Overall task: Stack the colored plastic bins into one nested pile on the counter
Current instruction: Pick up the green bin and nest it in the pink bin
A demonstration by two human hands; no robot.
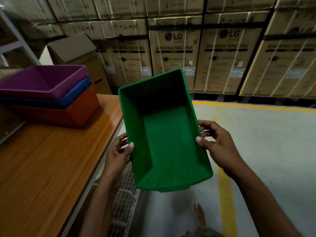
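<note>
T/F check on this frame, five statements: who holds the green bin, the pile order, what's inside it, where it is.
1. Both hands hold the green bin. True: the left hand grips its left rim, the right hand its right rim.
2. The purple bin sits at the bottom of the pile. False: it is on top, nested in the blue bin, which sits in the orange bin.
3. The green bin is empty. True.
4. The green bin rests on the counter. False: it is held in the air, beside the counter's edge.
5. The pile stands on the floor. False: it stands on the counter.
</note>
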